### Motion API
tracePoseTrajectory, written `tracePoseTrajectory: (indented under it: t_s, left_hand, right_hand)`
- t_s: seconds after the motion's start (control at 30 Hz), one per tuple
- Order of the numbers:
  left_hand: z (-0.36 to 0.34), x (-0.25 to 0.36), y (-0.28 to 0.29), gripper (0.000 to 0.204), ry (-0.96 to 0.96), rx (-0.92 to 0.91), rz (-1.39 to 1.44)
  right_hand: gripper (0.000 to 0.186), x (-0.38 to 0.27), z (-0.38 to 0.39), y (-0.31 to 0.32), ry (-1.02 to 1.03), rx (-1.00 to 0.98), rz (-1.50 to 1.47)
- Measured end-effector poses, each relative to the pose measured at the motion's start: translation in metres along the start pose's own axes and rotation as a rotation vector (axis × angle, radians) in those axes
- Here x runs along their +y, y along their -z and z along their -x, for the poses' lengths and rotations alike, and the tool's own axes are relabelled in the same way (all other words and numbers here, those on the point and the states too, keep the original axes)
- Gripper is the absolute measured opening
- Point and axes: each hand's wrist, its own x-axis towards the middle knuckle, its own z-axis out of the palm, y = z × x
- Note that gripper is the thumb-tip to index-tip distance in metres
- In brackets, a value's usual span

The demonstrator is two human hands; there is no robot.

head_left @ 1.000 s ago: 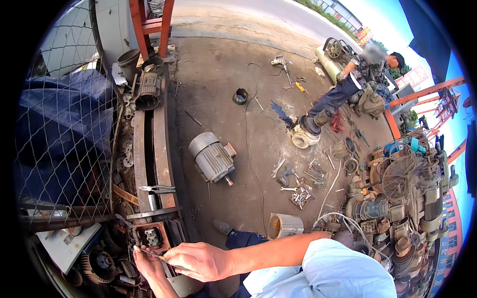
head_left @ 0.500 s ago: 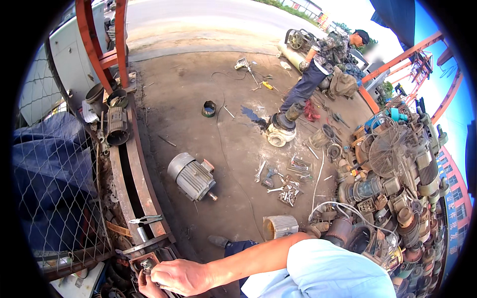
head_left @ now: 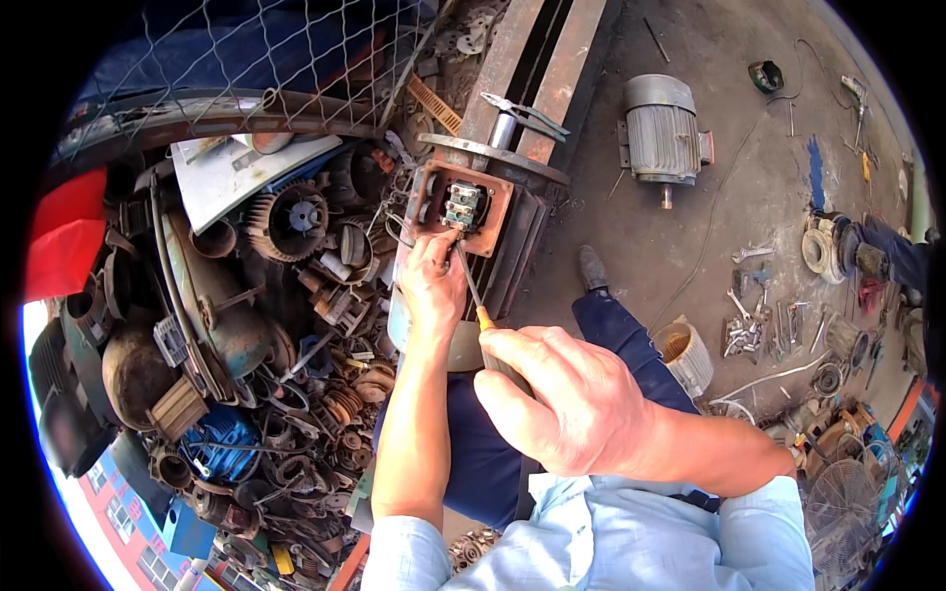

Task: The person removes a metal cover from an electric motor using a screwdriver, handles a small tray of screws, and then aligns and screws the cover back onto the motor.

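Note:
My right hand (head_left: 576,399) is wrapped round the handle of a screwdriver (head_left: 484,317). Its thin shaft slants up to the lower edge of an open, rust-red terminal box (head_left: 499,209) on an electric motor (head_left: 519,236). Inside the box sits a terminal block (head_left: 463,205) with metal screws. My left hand (head_left: 432,288) rests at that same edge, fingertips pinched together close to the screwdriver's tip. What they pinch, if anything, is too small to make out. Just above, a pair of pliers (head_left: 538,119) lies across the motor's shaft (head_left: 503,129).
Scrap motor parts pile up on the left, among them a blue finned housing (head_left: 219,440). A grey motor (head_left: 662,133) stands on the ground to the right. Past it lie wrenches (head_left: 753,253) and a finned shell (head_left: 686,357). Wire fencing (head_left: 246,59) runs along the upper left.
The view has swung left, bringing the motor and both hands nearer the middle. My right hand has drawn back from the terminal box, and a screwdriver now shows in it.

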Motion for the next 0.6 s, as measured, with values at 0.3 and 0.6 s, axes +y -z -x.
tracePoseTrajectory:
  t_s: [0.3, 0.6]
  left_hand:
    - [0.008, -0.026, 0.008, 0.018, 0.192, -0.002, -0.110]
    - [0.000, -0.026, 0.009, 0.024, 0.204, 0.008, -0.273]
  right_hand:
    - [0.027, -0.014, -0.001, -0.044, -0.043, -0.085, -0.003]
    - [0.024, -0.008, -0.016, -0.068, -0.044, -0.115, 0.037]
